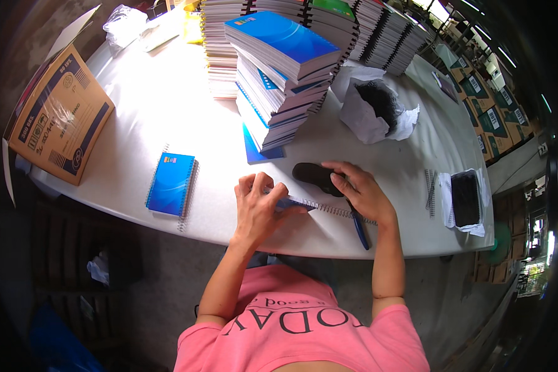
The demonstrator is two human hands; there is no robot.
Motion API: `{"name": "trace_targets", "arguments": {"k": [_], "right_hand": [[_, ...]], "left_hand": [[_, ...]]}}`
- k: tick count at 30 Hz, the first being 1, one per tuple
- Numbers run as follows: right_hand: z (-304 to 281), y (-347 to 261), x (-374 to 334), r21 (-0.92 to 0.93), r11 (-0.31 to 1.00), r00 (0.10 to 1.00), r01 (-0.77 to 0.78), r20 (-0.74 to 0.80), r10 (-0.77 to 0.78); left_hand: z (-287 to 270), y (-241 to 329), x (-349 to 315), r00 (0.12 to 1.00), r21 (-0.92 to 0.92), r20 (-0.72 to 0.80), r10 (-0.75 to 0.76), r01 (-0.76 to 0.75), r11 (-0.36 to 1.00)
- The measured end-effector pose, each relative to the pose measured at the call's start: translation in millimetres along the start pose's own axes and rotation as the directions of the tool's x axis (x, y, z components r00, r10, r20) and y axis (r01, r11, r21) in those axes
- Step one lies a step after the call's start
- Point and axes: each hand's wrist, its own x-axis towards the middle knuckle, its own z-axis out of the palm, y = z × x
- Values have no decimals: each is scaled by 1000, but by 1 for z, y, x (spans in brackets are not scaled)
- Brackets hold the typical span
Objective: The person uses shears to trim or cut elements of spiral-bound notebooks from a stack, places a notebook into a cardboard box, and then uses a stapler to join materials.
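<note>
My left hand [259,208] is closed on a small blue notebook [285,203] at the table's front edge, its fingers hiding most of it. A metal spiral coil [332,211] extends from the notebook toward my right hand [369,195]. That hand's thumb and forefinger grip the right end of a black oblong object [316,177], whose kind I cannot make out. Blue-handled pliers [361,230] jut out below the right palm; their head is hidden. To the left lies another blue spiral notebook [172,184].
A tall, uneven stack of blue-covered books [285,43] stands just ahead. Thicker spiral-bound stacks [220,56] rise behind it. A cardboard box [62,115] sits at left. White paper wraps dark coils [378,111] and a second dark bundle [465,198] at right, beside loose coils [429,192].
</note>
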Motion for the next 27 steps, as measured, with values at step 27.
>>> {"name": "trace_targets", "arguments": {"k": [27], "right_hand": [[39,11,17,312,921,967,234,23,-253]], "left_hand": [[0,-15,-1,996,-356,61,-58,76,931]]}}
